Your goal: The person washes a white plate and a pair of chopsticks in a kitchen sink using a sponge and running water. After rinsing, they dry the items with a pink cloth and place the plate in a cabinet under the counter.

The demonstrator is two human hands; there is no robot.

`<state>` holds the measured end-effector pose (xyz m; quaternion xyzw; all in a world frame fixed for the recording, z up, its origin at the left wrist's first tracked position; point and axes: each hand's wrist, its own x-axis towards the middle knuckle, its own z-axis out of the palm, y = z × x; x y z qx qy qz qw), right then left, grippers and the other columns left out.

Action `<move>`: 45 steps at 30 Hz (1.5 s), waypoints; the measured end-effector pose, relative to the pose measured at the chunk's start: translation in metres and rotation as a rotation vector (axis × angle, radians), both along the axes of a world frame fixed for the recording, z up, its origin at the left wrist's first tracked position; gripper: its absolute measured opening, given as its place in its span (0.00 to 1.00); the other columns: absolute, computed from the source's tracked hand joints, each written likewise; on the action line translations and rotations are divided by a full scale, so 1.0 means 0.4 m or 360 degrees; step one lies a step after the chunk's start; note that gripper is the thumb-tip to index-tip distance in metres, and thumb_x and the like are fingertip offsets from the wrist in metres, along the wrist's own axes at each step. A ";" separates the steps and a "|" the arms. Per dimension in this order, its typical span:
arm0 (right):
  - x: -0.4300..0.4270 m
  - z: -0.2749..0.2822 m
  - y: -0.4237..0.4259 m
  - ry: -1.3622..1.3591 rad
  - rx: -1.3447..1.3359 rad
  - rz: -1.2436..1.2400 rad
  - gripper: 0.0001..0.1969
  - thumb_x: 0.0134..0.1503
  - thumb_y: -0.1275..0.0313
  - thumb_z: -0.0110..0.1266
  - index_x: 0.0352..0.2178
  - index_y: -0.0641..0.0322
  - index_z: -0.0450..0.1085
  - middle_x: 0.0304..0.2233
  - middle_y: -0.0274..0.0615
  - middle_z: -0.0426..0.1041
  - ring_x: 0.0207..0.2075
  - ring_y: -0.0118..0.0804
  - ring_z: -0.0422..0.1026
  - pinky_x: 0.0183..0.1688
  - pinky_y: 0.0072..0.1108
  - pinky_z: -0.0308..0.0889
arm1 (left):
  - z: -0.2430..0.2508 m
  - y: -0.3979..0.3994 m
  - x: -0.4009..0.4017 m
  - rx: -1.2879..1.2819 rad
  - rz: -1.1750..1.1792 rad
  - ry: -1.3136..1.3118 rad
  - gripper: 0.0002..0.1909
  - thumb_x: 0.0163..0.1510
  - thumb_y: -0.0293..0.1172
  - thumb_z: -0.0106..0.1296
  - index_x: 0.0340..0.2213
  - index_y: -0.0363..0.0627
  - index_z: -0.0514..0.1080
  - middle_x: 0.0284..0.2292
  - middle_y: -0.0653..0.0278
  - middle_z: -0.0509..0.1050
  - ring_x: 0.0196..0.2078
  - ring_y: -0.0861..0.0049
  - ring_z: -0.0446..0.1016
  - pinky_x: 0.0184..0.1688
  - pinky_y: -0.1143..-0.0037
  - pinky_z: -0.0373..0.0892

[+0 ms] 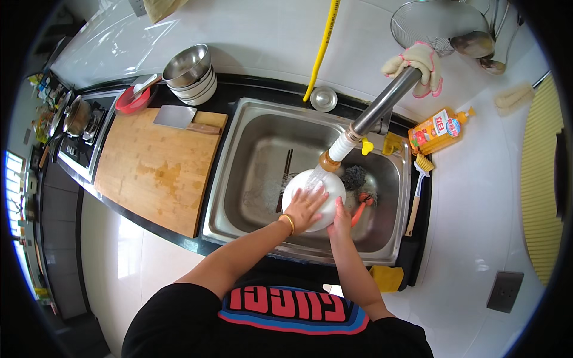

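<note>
A white round dish (pixel 332 185) is held tilted over the stainless steel sink (pixel 246 147). Water runs onto it from the tap's white-and-amber spout (pixel 342 147). My left hand (pixel 305 208), with a gold bangle at the wrist, lies flat on the dish with fingers spread. At the dish's right rim, my right hand (pixel 341 220) grips the edge. Dark chopsticks (pixel 287 172) lie on the sink floor left of the dish, partly hidden by it. To the right sit a dark metal scourer (pixel 353 177) and an orange-handled utensil (pixel 359 211), both in the sink.
Left of the sink, a cleaver (pixel 174 117) lies on a wooden cutting board (pixel 152 174). Stacked bowls (pixel 191 80) and a red bowl (pixel 133 102) stand behind. On the right are a dish soap bottle (pixel 436 130), a scrub brush (pixel 418 192) and a yellow cloth (pixel 386 279).
</note>
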<state>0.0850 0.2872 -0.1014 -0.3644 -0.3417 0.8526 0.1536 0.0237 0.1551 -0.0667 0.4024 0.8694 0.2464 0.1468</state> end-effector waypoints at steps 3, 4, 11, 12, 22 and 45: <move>0.013 0.010 -0.002 0.0070 -0.0078 0.0016 0.17 0.49 0.65 0.50 0.33 0.72 0.64 0.34 0.42 0.68 0.34 0.31 0.67 0.37 0.21 0.63 | -0.010 -0.019 -0.016 0.0164 0.0644 -0.0175 0.28 0.51 0.38 0.34 0.51 0.37 0.46 0.53 0.50 0.46 0.57 0.62 0.40 0.55 0.65 0.39; 0.017 0.018 -0.006 0.0079 -0.0100 0.0038 0.17 0.49 0.65 0.50 0.34 0.72 0.64 0.34 0.42 0.67 0.34 0.31 0.67 0.37 0.21 0.63 | -0.073 -0.029 -0.027 0.0214 0.0761 -0.0225 0.32 0.50 0.45 0.34 0.51 0.36 0.45 0.53 0.49 0.45 0.57 0.62 0.41 0.55 0.66 0.42; 0.059 -0.028 0.020 0.0151 -0.0287 0.0382 0.22 0.54 0.59 0.37 0.45 0.64 0.56 0.45 0.41 0.61 0.45 0.36 0.62 0.47 0.28 0.58 | -0.175 -0.124 -0.119 0.0636 0.1580 -0.1724 0.44 0.41 0.59 0.46 0.43 0.25 0.57 0.35 0.45 0.68 0.38 0.62 0.68 0.41 0.70 0.64; 0.061 -0.047 0.024 0.0132 -0.0365 0.0374 0.22 0.54 0.58 0.36 0.45 0.62 0.56 0.45 0.40 0.62 0.45 0.35 0.62 0.47 0.28 0.58 | -0.107 -0.119 -0.121 0.0792 0.1642 -0.1907 0.39 0.41 0.53 0.51 0.38 0.21 0.60 0.32 0.49 0.70 0.33 0.69 0.70 0.34 0.73 0.67; -0.139 -0.051 0.047 -0.0407 -0.0028 0.0901 0.26 0.51 0.51 0.33 0.43 0.59 0.59 0.43 0.41 0.63 0.44 0.40 0.63 0.44 0.31 0.60 | 0.074 -0.064 -0.099 0.0505 0.0936 -0.1082 0.23 0.39 0.46 0.55 0.25 0.33 0.69 0.21 0.55 0.72 0.23 0.73 0.72 0.26 0.74 0.67; 0.062 -0.039 0.036 -0.0034 -0.0536 0.0518 0.25 0.36 0.82 0.40 0.42 0.67 0.54 0.41 0.46 0.60 0.43 0.44 0.63 0.43 0.33 0.62 | -0.058 -0.136 -0.098 0.0742 0.0908 -0.1667 0.26 0.43 0.24 0.39 0.47 0.42 0.51 0.45 0.53 0.59 0.46 0.59 0.61 0.43 0.55 0.60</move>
